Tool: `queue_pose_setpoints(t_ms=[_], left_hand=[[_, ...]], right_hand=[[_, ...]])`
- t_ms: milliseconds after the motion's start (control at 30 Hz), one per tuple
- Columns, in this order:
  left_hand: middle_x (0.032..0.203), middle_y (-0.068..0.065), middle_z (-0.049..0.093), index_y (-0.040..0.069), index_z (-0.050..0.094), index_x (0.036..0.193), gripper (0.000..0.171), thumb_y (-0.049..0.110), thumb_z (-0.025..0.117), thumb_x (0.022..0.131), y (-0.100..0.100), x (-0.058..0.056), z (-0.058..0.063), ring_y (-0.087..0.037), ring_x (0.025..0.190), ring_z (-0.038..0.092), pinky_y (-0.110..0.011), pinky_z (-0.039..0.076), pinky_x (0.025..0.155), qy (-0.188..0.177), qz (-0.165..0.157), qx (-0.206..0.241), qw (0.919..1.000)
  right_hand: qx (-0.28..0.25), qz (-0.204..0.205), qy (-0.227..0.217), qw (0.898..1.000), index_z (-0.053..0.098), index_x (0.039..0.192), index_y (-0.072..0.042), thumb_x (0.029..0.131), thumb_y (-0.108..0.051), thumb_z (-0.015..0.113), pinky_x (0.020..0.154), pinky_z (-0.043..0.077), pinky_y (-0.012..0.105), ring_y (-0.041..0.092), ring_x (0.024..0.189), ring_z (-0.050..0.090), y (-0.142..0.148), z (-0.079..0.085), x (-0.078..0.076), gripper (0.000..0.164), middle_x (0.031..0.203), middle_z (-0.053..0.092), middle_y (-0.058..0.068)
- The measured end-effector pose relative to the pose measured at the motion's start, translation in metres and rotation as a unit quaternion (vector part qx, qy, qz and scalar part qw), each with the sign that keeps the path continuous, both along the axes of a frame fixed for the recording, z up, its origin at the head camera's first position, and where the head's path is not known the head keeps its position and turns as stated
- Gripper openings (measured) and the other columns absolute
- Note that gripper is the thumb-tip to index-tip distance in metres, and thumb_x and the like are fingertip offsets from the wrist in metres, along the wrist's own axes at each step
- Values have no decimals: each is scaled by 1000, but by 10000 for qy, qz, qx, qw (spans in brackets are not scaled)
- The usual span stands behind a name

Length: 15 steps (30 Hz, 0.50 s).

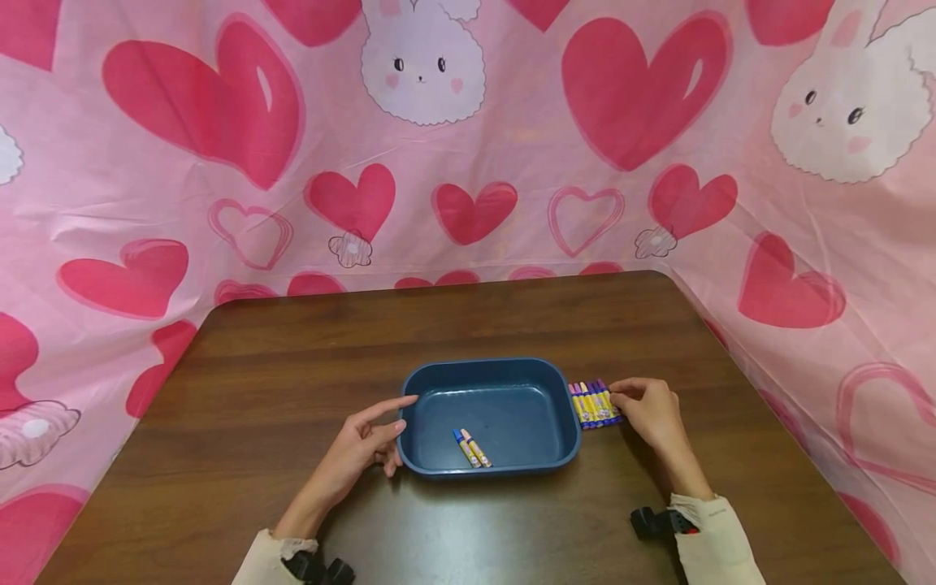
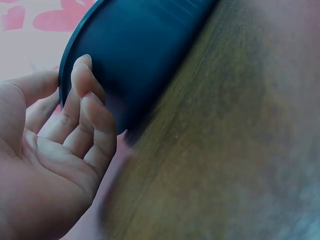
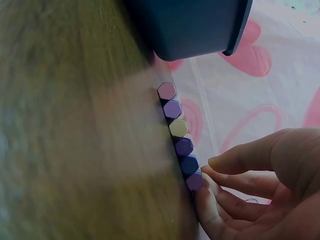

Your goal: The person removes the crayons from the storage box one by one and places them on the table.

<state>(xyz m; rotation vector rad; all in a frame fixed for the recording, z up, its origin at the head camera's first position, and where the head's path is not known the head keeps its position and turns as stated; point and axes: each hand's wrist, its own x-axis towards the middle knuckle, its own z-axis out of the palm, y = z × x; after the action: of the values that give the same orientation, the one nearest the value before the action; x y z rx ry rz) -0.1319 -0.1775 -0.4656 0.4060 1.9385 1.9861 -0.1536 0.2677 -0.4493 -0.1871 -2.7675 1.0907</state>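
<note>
A blue tray (image 1: 490, 416) stands on the table with two crayons (image 1: 473, 448) lying in its near part, one of them blue. My left hand (image 1: 361, 443) rests on the tray's left rim. Its index finger reaches over the rim, while in the left wrist view the lower fingers (image 2: 95, 115) bend loosely by the outer wall. To the right of the tray lies a row of several yellow-wrapped crayons (image 1: 592, 404) side by side. My right hand (image 1: 651, 410) is at the row's right end, fingertips touching the purple crayon (image 3: 195, 181). The thumb tip appears slightly apart from it.
A brown wooden table (image 1: 468, 321) carries everything. Behind it and along its sides hangs a pink cloth (image 1: 504, 162) with hearts and rabbits. The row of crayons lies close against the tray's right side. A black band (image 1: 661, 522) sits on each wrist.
</note>
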Motion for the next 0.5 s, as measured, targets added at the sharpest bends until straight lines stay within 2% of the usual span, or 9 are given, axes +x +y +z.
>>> queue_pose_setpoints(t_ms=[300, 500], left_hand=[[65, -11, 64, 4, 46, 147, 50, 22, 58, 102, -1, 0, 1, -18, 52, 60, -31, 55, 53, -104, 104, -54, 9999], [66, -12, 64, 5, 47, 147, 50, 23, 58, 102, 1, 0, 2, -18, 52, 61, -32, 56, 53, -99, 126, -95, 9998]], right_hand=[[83, 22, -24, 10000, 77, 97, -1, 90, -12, 68, 81, 49, 46, 34, 95, 66, 0, 0, 1, 16, 93, 75, 14], [211, 65, 359, 9991, 76, 97, 0, 90, -9, 69, 82, 50, 51, 34, 92, 67, 2, 0, 2, 14, 91, 74, 15]])
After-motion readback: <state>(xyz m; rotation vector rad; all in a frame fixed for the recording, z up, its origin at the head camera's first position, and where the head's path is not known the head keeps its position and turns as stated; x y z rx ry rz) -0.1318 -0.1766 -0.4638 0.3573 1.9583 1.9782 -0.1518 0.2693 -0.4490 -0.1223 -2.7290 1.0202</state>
